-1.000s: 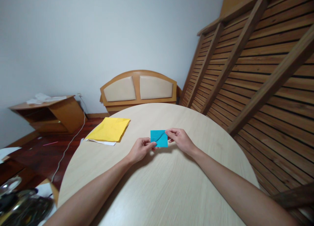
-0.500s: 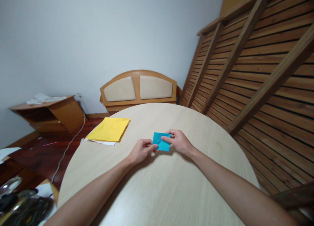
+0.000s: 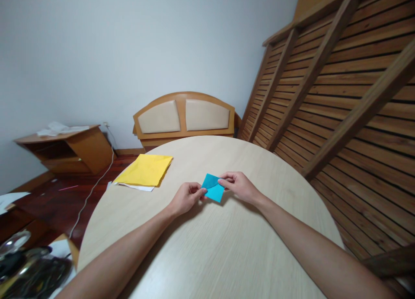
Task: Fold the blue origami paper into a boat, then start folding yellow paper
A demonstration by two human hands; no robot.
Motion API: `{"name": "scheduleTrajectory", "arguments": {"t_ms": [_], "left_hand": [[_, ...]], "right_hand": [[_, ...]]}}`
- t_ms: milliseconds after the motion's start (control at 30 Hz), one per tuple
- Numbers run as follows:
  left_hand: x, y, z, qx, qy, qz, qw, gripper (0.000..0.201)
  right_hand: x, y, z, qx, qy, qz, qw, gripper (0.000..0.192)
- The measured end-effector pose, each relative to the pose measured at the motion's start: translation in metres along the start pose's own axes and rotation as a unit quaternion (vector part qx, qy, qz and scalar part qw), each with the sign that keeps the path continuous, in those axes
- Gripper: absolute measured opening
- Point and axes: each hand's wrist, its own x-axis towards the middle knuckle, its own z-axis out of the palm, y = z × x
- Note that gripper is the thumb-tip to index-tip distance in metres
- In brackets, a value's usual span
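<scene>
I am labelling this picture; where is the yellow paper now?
In the head view the yellow paper lies flat at the far left edge of the round table, on a white sheet, left of both hands.

A round pale wooden table (image 3: 227, 256) carries a stack of yellow paper (image 3: 145, 170) over a white sheet (image 3: 134, 187) near its far left edge. Beyond stand a padded headboard (image 3: 184, 116), a slatted wooden frame (image 3: 340, 87), a low wooden shelf (image 3: 69, 150) and a white cable (image 3: 92, 191).
</scene>
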Motion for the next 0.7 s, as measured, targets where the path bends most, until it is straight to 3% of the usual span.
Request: {"name": "scheduleTrajectory", "arguments": {"t_ms": [300,567,700], "left_hand": [[-0.0056,-0.0001,0.0067,0.053,-0.072,0.0,0.996,0.041],[0.0013,-0.0004,0.0014,0.005,0.025,0.021,0.999,0.043],[0.0018,-0.004,-0.0005,0.02,0.02,0.025,0.999,0.042]], "right_hand": [[-0.0046,-0.005,0.0082,-0.068,-0.046,-0.046,0.996,0.029],[-0.0048,-0.0039,0.0036,-0.05,-0.046,-0.003,0.998,0.031],[-0.0049,0.0013,0.0044,-0.062,-0.063,0.019,0.996,0.027]]}}
